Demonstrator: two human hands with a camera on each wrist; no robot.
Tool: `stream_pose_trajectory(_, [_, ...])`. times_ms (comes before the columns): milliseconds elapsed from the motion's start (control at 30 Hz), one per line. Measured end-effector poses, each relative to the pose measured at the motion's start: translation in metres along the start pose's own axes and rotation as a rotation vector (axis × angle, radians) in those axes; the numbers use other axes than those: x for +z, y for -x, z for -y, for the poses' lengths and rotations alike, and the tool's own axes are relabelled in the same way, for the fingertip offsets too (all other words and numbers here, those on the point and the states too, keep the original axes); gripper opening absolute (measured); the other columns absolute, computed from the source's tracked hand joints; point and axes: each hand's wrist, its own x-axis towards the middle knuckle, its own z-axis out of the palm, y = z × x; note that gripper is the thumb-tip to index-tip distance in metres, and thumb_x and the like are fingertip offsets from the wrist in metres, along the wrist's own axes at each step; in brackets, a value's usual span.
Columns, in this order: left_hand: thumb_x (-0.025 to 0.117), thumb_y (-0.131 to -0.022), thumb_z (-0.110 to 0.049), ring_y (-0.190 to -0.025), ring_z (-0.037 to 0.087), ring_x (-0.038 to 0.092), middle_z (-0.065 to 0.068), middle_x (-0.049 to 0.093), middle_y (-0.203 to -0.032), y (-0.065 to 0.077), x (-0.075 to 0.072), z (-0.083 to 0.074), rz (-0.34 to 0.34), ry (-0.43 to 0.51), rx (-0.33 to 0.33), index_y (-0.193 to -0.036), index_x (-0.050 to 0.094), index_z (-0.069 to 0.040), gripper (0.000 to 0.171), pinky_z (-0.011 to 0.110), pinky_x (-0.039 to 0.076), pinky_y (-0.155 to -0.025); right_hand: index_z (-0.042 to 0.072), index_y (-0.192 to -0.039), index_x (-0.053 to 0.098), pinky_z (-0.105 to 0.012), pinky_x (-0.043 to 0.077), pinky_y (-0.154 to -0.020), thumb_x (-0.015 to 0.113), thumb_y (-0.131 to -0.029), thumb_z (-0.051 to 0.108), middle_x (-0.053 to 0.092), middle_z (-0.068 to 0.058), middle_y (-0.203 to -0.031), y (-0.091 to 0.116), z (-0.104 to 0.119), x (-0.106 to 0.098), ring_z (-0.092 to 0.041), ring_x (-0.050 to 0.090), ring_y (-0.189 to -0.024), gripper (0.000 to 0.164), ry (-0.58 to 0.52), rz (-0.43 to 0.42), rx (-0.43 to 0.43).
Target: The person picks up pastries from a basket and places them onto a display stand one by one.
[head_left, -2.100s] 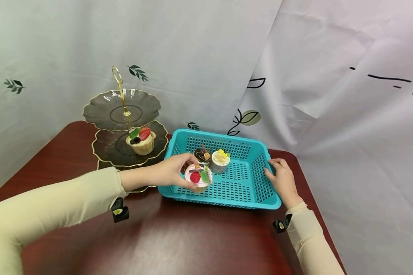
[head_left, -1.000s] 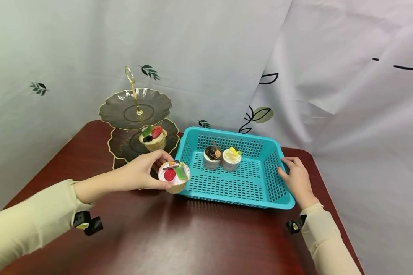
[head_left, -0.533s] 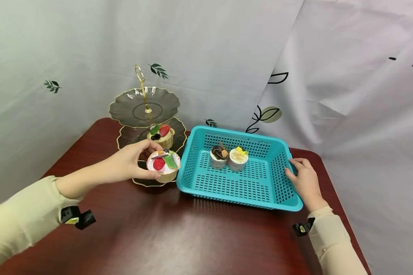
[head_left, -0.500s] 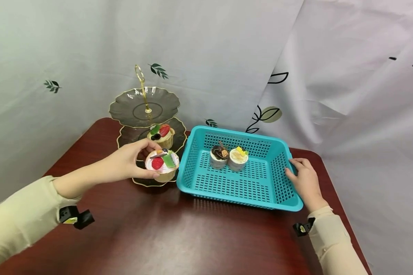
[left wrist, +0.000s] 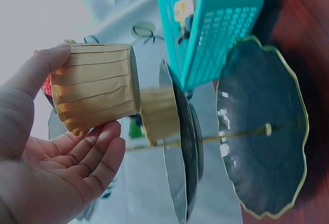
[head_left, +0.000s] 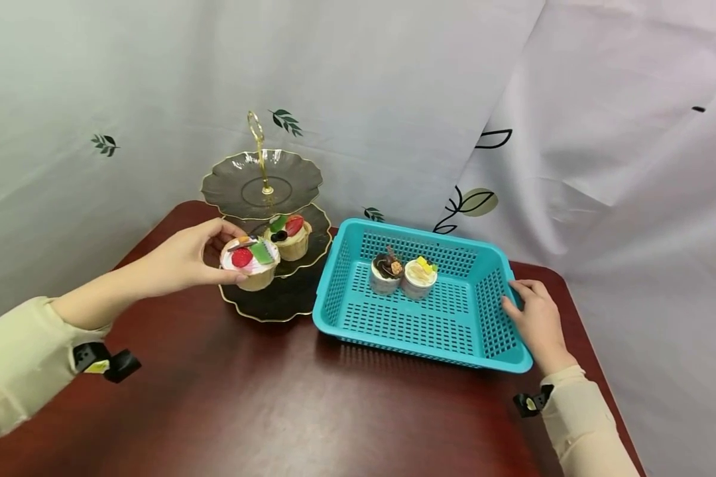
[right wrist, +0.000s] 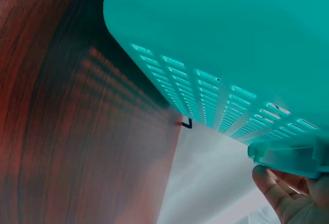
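Note:
My left hand (head_left: 181, 260) pinches a cupcake (head_left: 252, 266) with pink cream, a raspberry and a green piece on top. In the left wrist view its pleated paper cup (left wrist: 97, 82) sits between thumb and fingers, off the plates. It is at the front left of a dark, gold-rimmed tiered stand (head_left: 256, 182). On the stand's middle plate is another cupcake (head_left: 291, 240) with strawberry and green toppings. My right hand (head_left: 541, 323) grips the right rim of a turquoise basket (head_left: 420, 351). Inside the basket, a chocolate-topped cupcake (head_left: 385, 273) stands beside a yellow-topped cupcake (head_left: 419, 277).
The stand's lowest plate (head_left: 268, 301) lies near the basket's left end. Above it rises the top plate with a gold ring handle (head_left: 254, 126). Everything stands on a reddish-brown wooden table (head_left: 334, 417). A pale patterned cloth (head_left: 394, 99) hangs behind.
My left hand has carried the pink cupcake from above the basket leftward to the tiered stand. The right hand stays on the basket rim. The head view has turned left.

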Motion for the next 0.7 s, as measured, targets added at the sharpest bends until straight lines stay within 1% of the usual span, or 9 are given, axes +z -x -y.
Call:
stream_pose_trajectory(133, [0.083, -0.073, -0.015, -0.076, 0.0, 0.056, 0.01, 0.063, -0.096, -0.002, -0.008, 0.011, -0.026, -0.02, -0.032, -0.113, 0.055, 0.002, 0.052, 0.013, 0.049, -0.066, -0.011, -0.129, 0.052, -0.059, 0.045, -0.089, 0.06, -0.093, 0.013, 0.047, -0.029, -0.126, 0.0, 0.001, -0.002, -0.045, 0.051, -0.109, 0.044, 0.005, 0.009, 0.005])
stream_pose_trajectory(233, [0.083, -0.073, -0.013, -0.076, -0.002, 0.055, 0.012, 0.062, -0.099, -0.003, -0.012, 0.02, -0.046, -0.027, -0.068, -0.115, 0.054, 0.004, 0.053, 0.012, 0.048, -0.066, -0.012, -0.129, 0.052, -0.059, 0.045, -0.088, 0.059, -0.093, 0.013, 0.047, -0.029, -0.125, 0.0, 0.001, -0.002, -0.045, 0.051, -0.108, 0.044, 0.005, 0.012, 0.001])
stream_pose_trajectory(300, [0.083, -0.074, -0.014, -0.076, -0.004, 0.055, 0.012, 0.062, -0.1, -0.005, -0.014, 0.027, -0.064, -0.032, -0.099, -0.116, 0.053, 0.003, 0.055, 0.011, 0.047, -0.067, -0.012, -0.129, 0.052, -0.059, 0.046, -0.087, 0.06, -0.093, 0.012, 0.048, -0.029, -0.125, 0.0, 0.0, -0.001, -0.045, 0.052, -0.108, 0.044, 0.005, 0.009, -0.004])
stream_pose_trajectory(433, [0.081, -0.075, -0.014, -0.075, -0.007, 0.053, 0.014, 0.062, -0.101, -0.007, -0.018, 0.038, -0.084, -0.047, -0.118, -0.118, 0.052, 0.004, 0.055, 0.009, 0.046, -0.066, -0.012, -0.128, 0.052, -0.058, 0.046, -0.087, 0.061, -0.093, 0.011, 0.048, -0.028, -0.125, 0.0, -0.001, 0.0, -0.044, 0.053, -0.107, 0.044, 0.008, -0.001, -0.017])
stream_pose_trajectory(567, [0.079, -0.077, -0.015, -0.075, -0.01, 0.052, 0.017, 0.062, -0.1, -0.011, -0.02, 0.044, -0.092, -0.063, -0.119, -0.119, 0.051, 0.006, 0.054, 0.008, 0.045, -0.065, -0.012, -0.128, 0.053, -0.058, 0.047, -0.086, 0.061, -0.092, 0.011, 0.049, -0.028, -0.125, 0.0, -0.002, 0.001, -0.044, 0.053, -0.106, 0.043, 0.006, -0.008, -0.016])
stream_pose_trajectory(700, [0.079, -0.078, -0.015, -0.074, -0.012, 0.05, 0.018, 0.062, -0.103, -0.016, -0.02, 0.047, -0.102, -0.077, -0.153, -0.12, 0.051, 0.006, 0.055, 0.007, 0.044, -0.066, -0.011, -0.128, 0.053, -0.058, 0.047, -0.087, 0.061, -0.092, 0.012, 0.049, -0.028, -0.125, 0.0, -0.002, 0.0, -0.044, 0.054, -0.107, 0.043, 0.003, -0.009, -0.012])
